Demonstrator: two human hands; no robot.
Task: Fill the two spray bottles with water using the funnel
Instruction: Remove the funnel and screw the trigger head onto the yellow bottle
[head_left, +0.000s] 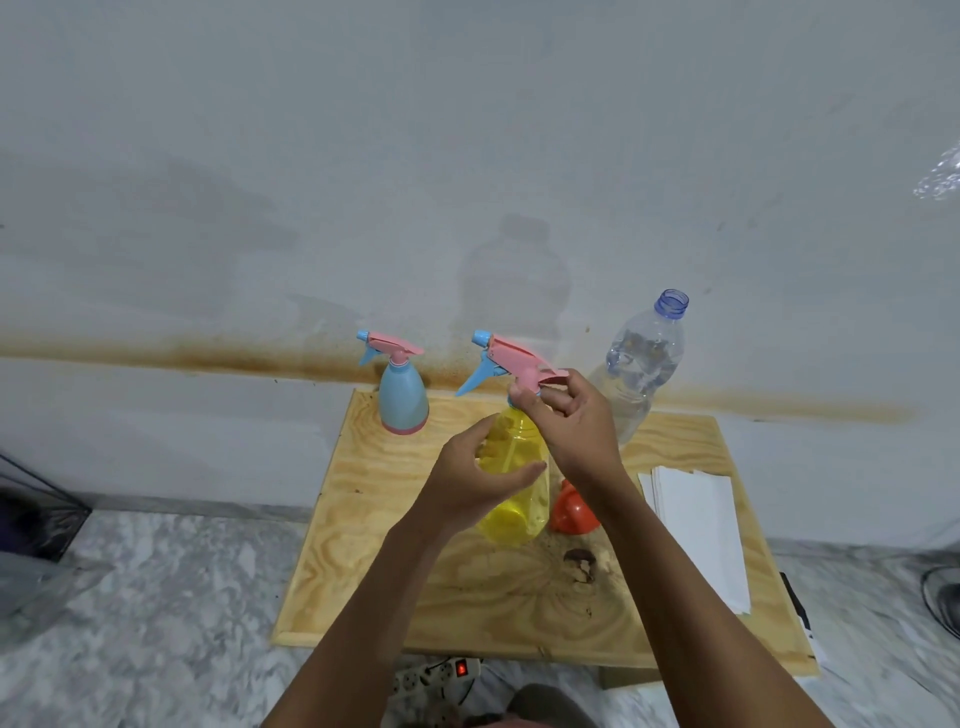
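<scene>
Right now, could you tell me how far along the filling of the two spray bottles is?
Done: the water bottle stands uncapped. In hand: the left hand grips the yellow spray bottle while the right hand pinches its spray head at the neck; unscrewing or tightening, I cannot tell. Left: the orange funnel lies on the board, in neither bottle, and the blue spray bottle has its head on.

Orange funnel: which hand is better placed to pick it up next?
Probably right. The orange funnel lies just right of the yellow bottle, under the wrist of the right hand, while the left hand grips that bottle.
</scene>
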